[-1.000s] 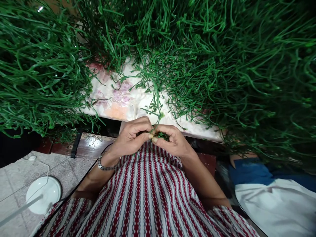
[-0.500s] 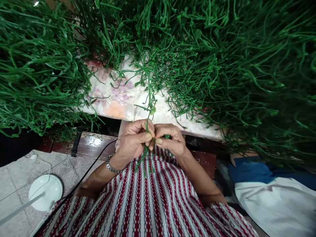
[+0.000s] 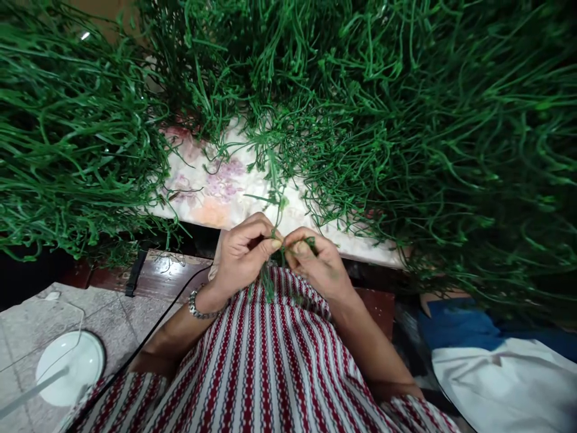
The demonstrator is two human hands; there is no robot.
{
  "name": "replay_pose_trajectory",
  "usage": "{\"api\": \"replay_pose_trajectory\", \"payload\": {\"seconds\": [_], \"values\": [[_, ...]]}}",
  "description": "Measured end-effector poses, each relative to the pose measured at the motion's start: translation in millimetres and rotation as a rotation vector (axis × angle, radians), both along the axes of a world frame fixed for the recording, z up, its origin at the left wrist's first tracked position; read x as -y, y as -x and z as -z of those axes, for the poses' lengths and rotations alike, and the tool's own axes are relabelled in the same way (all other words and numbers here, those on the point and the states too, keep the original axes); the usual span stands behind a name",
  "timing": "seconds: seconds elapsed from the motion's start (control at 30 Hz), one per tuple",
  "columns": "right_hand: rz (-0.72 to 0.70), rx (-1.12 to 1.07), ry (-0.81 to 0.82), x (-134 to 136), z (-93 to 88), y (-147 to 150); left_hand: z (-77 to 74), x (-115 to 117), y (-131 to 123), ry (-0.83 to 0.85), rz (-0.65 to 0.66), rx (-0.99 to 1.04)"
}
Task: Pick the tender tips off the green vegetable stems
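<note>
My left hand is pinched around a thin green plant stem, thumb against forefinger. The stem runs up from the fingers to the cloth, and its lower green strands hang below against the striped garment. Close beside it, my right hand is closed, with thumb and forefinger on a small green sprig of the same plant. Both sets of fingertips nearly meet. The exact grip point is partly hidden and slightly blurred on the right. My left wrist wears a metal band.
Large heaps of green stems lie at left and right on a flowered cloth. Below are a brown wooden bench, a black cable and a white round lamp base. A person in blue and white clothing is at right.
My right hand has moved a little to the right and down, opening a small gap from the left hand. My left hand keeps its pinch. The view has shifted slightly.
</note>
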State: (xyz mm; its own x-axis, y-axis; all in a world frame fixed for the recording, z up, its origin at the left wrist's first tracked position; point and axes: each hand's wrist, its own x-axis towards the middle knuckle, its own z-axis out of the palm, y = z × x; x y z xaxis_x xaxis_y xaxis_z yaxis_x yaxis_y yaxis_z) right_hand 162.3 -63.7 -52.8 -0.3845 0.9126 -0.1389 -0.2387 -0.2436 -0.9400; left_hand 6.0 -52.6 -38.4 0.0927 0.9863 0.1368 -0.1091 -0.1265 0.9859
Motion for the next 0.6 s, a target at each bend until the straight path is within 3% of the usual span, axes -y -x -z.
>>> {"api": "replay_pose_trajectory", "payload": {"seconds": [0.1, 0.2, 0.43, 0.6], "values": [[-0.109, -0.021, 0.032, 0.6, 3.2, 6.4, -1.6, 1.4, -1.8, -0.113, -0.046, -0.137], [-0.136, 0.028, 0.001, 0.5, 0.1, 9.7, 0.2, 2.8, -4.6, -0.098, -0.033, -0.047], [-0.153, 0.054, -0.354, -6.7, -2.0, 7.9, -1.5, 6.7, -13.2, 0.369, 0.041, 0.515], [-0.203, -0.008, -0.484, -6.0, 4.3, 8.2, -8.0, 2.0, -8.3, 0.474, 0.054, 0.647]]}}
